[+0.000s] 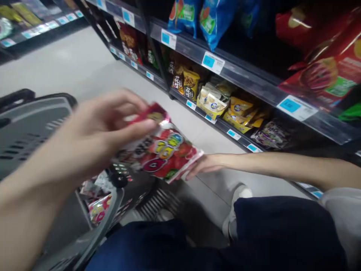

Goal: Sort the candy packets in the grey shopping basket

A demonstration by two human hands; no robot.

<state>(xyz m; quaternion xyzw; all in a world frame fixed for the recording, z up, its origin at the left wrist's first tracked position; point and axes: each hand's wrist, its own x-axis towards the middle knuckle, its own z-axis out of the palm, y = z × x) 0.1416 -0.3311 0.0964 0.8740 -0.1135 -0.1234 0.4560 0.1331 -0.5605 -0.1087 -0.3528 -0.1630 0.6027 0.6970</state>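
Note:
A red candy bag [172, 152] with strawberry pictures and yellow and blue lettering is tilted in front of me. My left hand [113, 120] pinches its upper left end, thumb on the front and fingers behind. At its lower right edge, my right hand [201, 165] grips the bag from behind, and part of those fingers is hidden by the bag. Below my left hand stands a grey shopping basket cart [111, 214]. Inside it lies another red and white candy bag [100, 209], beside further packets that are too blurred to name.
A shelf rack [245, 84] runs along the right, holding blue snack bags [216, 22], red snack bags [324, 75] and yellow boxes of packets [213, 103] lower down. Pale tiled floor [70, 60] stretches to another shelf [42, 32] at the upper left. My shoe [239, 195] rests near the rack.

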